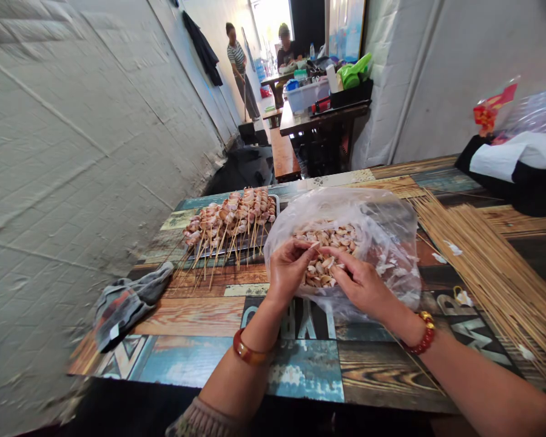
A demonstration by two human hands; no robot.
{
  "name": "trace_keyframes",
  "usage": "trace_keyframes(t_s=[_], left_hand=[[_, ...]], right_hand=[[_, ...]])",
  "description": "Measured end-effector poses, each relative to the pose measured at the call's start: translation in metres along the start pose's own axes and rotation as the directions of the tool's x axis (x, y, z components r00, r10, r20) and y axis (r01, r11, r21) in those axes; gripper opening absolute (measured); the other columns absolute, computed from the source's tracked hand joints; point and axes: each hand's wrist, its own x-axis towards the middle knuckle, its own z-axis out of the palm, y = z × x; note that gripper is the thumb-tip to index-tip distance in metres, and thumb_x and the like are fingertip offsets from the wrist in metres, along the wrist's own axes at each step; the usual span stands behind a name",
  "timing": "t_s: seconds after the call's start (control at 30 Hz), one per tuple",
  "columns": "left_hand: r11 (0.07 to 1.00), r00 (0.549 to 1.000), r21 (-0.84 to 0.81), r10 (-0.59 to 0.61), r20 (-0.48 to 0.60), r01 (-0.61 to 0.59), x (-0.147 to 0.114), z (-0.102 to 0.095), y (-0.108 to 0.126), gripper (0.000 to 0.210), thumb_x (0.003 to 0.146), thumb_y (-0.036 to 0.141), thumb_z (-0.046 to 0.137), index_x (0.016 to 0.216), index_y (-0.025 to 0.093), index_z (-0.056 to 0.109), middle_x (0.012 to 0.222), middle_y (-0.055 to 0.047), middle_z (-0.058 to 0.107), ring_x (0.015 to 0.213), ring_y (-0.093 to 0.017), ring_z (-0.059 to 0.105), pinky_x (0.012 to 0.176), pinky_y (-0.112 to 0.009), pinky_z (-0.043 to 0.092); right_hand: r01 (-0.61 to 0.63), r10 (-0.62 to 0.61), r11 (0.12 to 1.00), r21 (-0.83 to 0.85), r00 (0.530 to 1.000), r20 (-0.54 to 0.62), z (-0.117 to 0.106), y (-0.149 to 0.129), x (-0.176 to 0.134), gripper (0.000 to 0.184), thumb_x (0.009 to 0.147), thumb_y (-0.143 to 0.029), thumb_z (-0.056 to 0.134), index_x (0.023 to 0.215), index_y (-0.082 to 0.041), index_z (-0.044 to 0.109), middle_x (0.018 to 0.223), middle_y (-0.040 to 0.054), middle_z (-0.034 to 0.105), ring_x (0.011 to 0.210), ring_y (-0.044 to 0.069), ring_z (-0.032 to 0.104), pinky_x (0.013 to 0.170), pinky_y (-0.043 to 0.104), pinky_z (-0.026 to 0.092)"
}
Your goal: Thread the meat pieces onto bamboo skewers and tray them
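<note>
My left hand (289,270) is closed, pinching a pale garlic clove (316,245) at its fingertips. Close beside it, my right hand (361,279) is closed on a thin bamboo skewer (416,362), whose tail end shows below my right forearm. The skewer's tip meets the fingertips of my left hand; whether it is inside the clove I cannot tell. Beneath both hands lie many loose garlic cloves (321,276) in a clear plastic bag (384,212) spread open on the table. Left of the bag, a metal tray (277,206) bears a heap of loaded garlic skewers (236,212), sticks pointing toward me.
Bare bamboo skewers (486,273) lie in a pile at the right. A grey cloth (131,303) rests at the table's left end, near the white brick wall (73,152). A black container (495,173) stands back right. Two people are farther off, one holding a long handle.
</note>
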Motion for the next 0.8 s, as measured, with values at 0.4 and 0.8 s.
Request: trace_keyframes(t_s=[0.4,0.8], left_hand=[[0.976,0.989,0.161,0.142,0.047,-0.148,0.003,-0.009,-0.018,0.017,0.074,0.031,0.075,0.076,0.015,0.069,0.079,-0.004,0.069,0.072,-0.014,0.064,0.068,-0.026,0.054],[0.975,0.991,0.183,0.124,0.046,-0.13,-0.001,-0.005,-0.017,0.019,0.075,0.033,0.074,0.076,0.015,0.067,0.071,-0.003,0.068,0.066,-0.013,0.064,0.065,-0.026,0.053]], right_hand=[[0.037,-0.038,0.999,0.016,0.999,0.025,0.001,0.006,0.002,0.059,0.086,-0.016,0.04,0.145,-0.015,0.043,0.079,0.0029,0.069,0.054,0.013,0.05,0.065,0.028,0.045],[0.049,-0.048,0.999,0.012,0.996,-0.072,0.007,0.001,0.001,0.051,0.085,-0.015,0.041,0.134,-0.012,0.05,0.054,-0.0072,0.039,0.046,0.011,0.038,0.053,0.025,0.035]])
